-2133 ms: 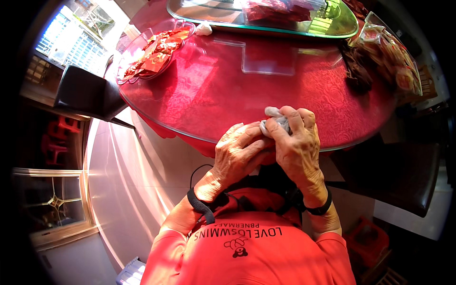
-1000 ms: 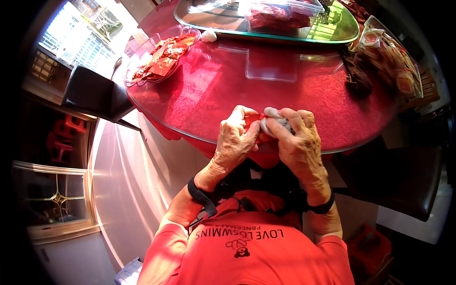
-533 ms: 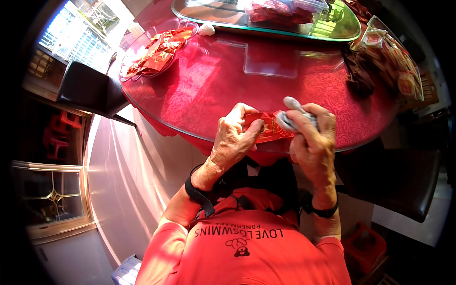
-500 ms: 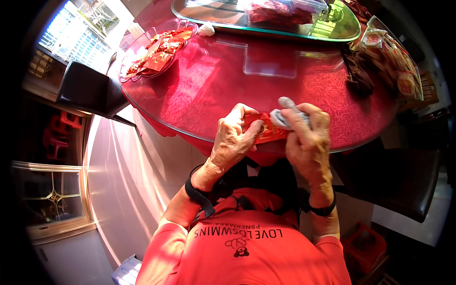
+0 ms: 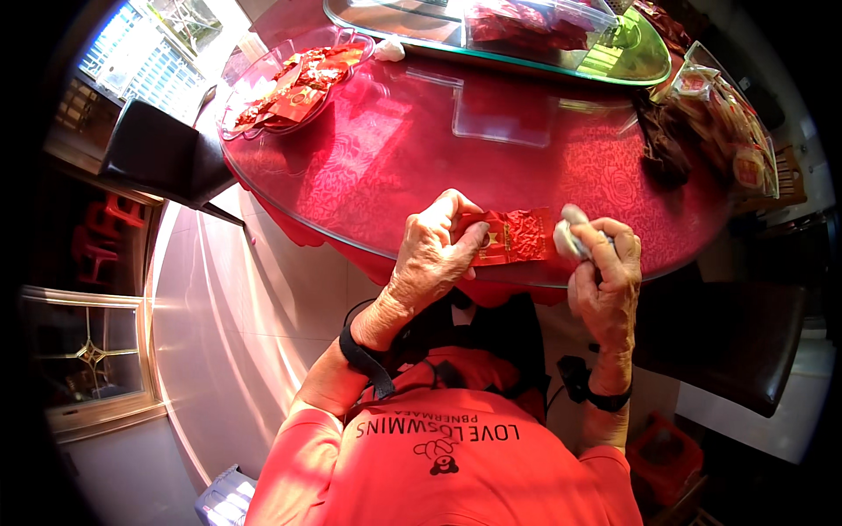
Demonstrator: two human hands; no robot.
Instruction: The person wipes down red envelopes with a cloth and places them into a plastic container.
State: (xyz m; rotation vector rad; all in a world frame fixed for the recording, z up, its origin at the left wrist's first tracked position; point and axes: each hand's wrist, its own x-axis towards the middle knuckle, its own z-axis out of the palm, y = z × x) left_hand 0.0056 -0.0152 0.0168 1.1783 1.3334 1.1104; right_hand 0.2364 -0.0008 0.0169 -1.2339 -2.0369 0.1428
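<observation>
A small red foil packet, crinkled and shiny, is pinched at its left end between the thumb and fingers of my left hand. It lies over the near edge of the red-covered table. My right hand is just right of the packet, apart from it, with a crumpled whitish-grey cloth gripped in its fingers. Part of the cloth is hidden by those fingers. At the far left of the table, a clear pink-tinted bowl holds several similar red packets.
A glass-edged tray carries a clear plastic box of red packets. A flat clear lid lies before it. Bagged packages and a dark brown cloth-like thing are at right. Dark chairs flank the table.
My right hand, with the cloth, has moved right off the packet, so the packet's right end now shows. My left hand keeps its pinch in nearly the same place.
</observation>
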